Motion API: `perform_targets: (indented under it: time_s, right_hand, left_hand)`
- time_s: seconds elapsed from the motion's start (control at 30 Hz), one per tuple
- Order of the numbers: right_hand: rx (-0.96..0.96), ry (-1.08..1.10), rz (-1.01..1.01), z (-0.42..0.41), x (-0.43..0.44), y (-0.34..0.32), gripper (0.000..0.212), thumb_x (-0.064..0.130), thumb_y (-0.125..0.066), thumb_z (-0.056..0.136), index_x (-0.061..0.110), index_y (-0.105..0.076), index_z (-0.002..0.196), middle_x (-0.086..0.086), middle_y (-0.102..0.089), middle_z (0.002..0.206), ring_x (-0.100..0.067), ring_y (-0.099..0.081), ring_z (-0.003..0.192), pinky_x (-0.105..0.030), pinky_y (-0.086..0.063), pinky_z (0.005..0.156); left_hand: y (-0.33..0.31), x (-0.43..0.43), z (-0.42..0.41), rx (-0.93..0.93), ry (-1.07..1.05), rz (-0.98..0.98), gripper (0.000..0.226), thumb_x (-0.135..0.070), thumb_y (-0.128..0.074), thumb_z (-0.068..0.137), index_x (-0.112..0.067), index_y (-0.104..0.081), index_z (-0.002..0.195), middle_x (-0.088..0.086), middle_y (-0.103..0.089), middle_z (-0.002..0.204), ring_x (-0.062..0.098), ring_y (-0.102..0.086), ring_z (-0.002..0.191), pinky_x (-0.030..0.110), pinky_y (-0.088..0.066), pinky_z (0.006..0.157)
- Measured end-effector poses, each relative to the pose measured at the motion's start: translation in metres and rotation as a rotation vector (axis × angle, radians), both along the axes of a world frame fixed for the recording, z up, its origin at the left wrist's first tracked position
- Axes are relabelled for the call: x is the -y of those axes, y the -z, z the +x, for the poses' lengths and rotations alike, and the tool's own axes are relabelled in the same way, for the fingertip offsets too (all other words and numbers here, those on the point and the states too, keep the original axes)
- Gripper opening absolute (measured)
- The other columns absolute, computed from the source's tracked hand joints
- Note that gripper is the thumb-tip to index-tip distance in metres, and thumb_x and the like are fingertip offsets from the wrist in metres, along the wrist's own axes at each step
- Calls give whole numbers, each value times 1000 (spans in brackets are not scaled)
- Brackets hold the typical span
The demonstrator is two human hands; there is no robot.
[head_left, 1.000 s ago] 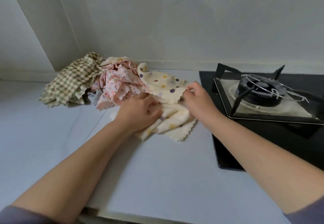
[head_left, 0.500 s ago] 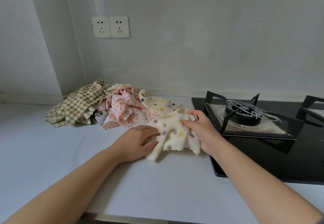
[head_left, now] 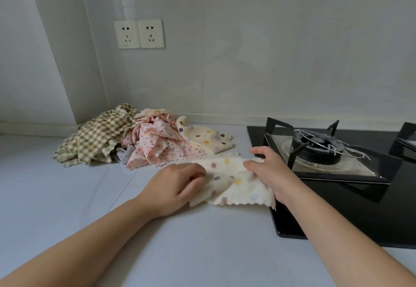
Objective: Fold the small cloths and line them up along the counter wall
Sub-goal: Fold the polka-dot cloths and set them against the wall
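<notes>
Head camera, the only view here. Both hands are on one cloth. The left hand (head_left: 177, 183) has its fingers curled onto the left edge of the cream dotted cloth (head_left: 231, 185), knuckles up. The right hand (head_left: 270, 174) grips the right edge, thumb on top and fingers tucked underneath. Between them the cloth is bunched and creased, low on the counter (head_left: 180, 241), and its near right corner lies over the edge of the black hob (head_left: 337, 208). It sits well out from the wall (head_left: 270, 73), in front of the pile.

Now the pile, back in the corner. The checked cloth (head_left: 96, 138) lies crumpled on the left. The pink flowered cloth (head_left: 157, 145) is heaped against it, with a scrap of grey cloth (head_left: 125, 154) poking out beneath. On the right is a second dotted cloth (head_left: 207, 140). It lies flatter and looks doubled over, with one corner sticking up, but I cannot tell whether it counts as folded.

My read is that this is early in the job. No tidy row stands along the wall. The cloth in hand looks as if it is being spread for its first fold, and no clean crease shows yet. At least three cloths in the heap are waiting, and after that comes the lining-up.
</notes>
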State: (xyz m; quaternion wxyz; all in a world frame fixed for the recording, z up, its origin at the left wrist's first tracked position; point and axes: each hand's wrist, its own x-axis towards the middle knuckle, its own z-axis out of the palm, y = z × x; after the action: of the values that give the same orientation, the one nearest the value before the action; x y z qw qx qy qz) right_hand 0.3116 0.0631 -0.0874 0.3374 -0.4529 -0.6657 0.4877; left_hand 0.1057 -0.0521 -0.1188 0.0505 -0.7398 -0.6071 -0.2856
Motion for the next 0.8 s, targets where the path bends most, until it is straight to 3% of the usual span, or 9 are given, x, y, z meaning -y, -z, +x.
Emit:
perform_targets:
  time_s: [0.13, 0.2, 0.23, 0.3, 0.37, 0.43, 0.53, 0.63, 0.8]
  right_hand:
    - [59, -21, 64, 0, -3, 1, 32, 10, -60, 90, 22, -55, 119, 1, -54, 114, -9, -50, 62, -20, -39, 54]
    - [79, -23, 62, 0, -3, 0, 32, 11, -61, 90, 23, -55, 119, 1, -55, 115, -9, -51, 61, -20, -39, 53]
    - [86, -23, 67, 0, -3, 0, 33, 13, -61, 90, 24, -55, 120, 0, -55, 116, -9, -52, 62, -21, -40, 54]
    - [141, -14, 127, 0, -2, 0, 36, 19, -62, 89, 25, -51, 123, 2, -54, 120, -10, -55, 70, -25, -46, 64]
    - [429, 26, 371, -1, 0, 2, 41, 26, -59, 89, 28, -46, 128, 5, -46, 129, -13, -54, 91, -31, -46, 79]
    - [682, 65, 679, -3, 3, 4, 42, 26, -58, 89, 30, -47, 129, 6, -39, 134, -17, -47, 112, -34, -39, 90]
    - [580, 4, 836, -6, 7, 2, 29, 16, -57, 89, 26, -60, 115, 7, -53, 117, -15, -52, 105, -34, -42, 92]
    - [439, -188, 668, -10, 15, 5, 15, 18, -56, 88, 26, -67, 95, 12, -62, 79, -10, -61, 72, -36, -54, 74]
    - [661, -384, 660, -22, 19, 21, 21, 39, -52, 91, 30, -64, 106, 13, -50, 103, -9, -50, 101, -29, -43, 88]
  left_hand:
    - [6, -10, -8, -25, -262, -147, 89, -79, 4, 75, -29, -46, 128, -13, -61, 117, 10, -53, 113, 33, -25, 101]
    - [9, -12, -11, -21, -377, -188, 91, -79, 7, 73, -28, -40, 132, -10, -58, 126, 9, -44, 127, 41, -5, 114]
    - [9, -12, -11, 3, -438, -153, 82, -73, 0, 77, -26, -39, 131, -7, -56, 128, 11, -41, 129, 44, -4, 114]
    - [7, -10, -12, -6, -493, 12, 56, -54, -25, 84, -20, -45, 124, -2, -55, 124, 20, -45, 124, 43, -19, 107]
    - [5, -9, -10, -127, -372, 239, 28, -26, -49, 81, -20, -54, 108, -3, -57, 108, 22, -52, 105, 36, -31, 91]
    - [3, -7, -4, -200, -140, 321, 15, -10, -56, 80, -20, -58, 92, -6, -56, 89, 18, -55, 83, 34, -36, 77]
    - [-1, -1, 4, -278, 101, 212, 13, -15, -51, 86, -17, -63, 90, -9, -57, 76, 14, -52, 70, 29, -39, 67]
    - [1, -1, 7, -319, -42, 51, 24, -36, -43, 88, -23, -63, 92, -10, -61, 77, 14, -56, 73, 30, -41, 68]
    - [7, -3, 7, -261, -294, -110, 58, -57, -27, 78, -30, -60, 118, -7, -59, 120, 22, -54, 111, 36, -40, 92]
